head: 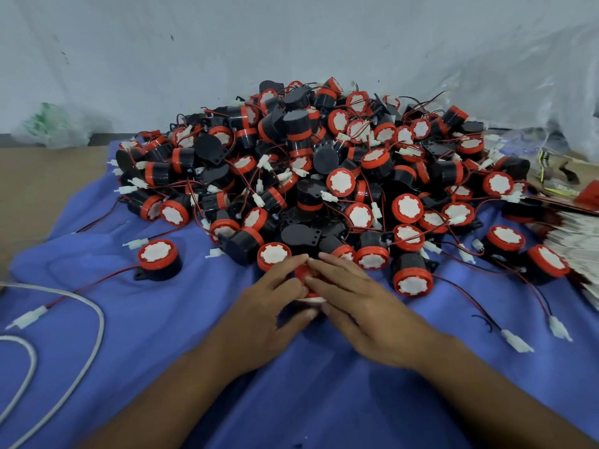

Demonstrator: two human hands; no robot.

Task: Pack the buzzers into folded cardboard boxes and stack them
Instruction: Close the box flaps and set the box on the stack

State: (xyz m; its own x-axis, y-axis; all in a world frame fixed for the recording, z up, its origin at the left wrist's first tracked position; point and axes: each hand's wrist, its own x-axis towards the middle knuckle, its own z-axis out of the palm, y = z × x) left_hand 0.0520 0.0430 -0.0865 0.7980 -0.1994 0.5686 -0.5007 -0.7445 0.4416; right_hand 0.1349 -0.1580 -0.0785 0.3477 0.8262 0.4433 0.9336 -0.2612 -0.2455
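We hold both hands together at the middle of the blue cloth (162, 319), both on one held buzzer (303, 274). Only a bit of its red cap and a white edge show between the fingers. Our left hand (269, 306) curls its fingers over the top with the thumb underneath. Our right hand (366, 314) lays its fingers close together over the cap from three o'clock, thumb tucked below, so both hands pinch it.

At twelve o'clock, just beyond the fingertips, rises the heap of buzzers (308, 163): black bodies, red caps, thin wires and white plugs all tangled. A lone buzzer (158, 259) sits apart at ten o'clock, cap up. A white cable (100, 325) loops at nine o'clock. At three o'clock, by the edge, lies a stack of flat pale sheets (580, 254); we cannot tell whether they are box blanks. Farther back at ten o'clock a plastic bag (55, 124) lies against the wall.
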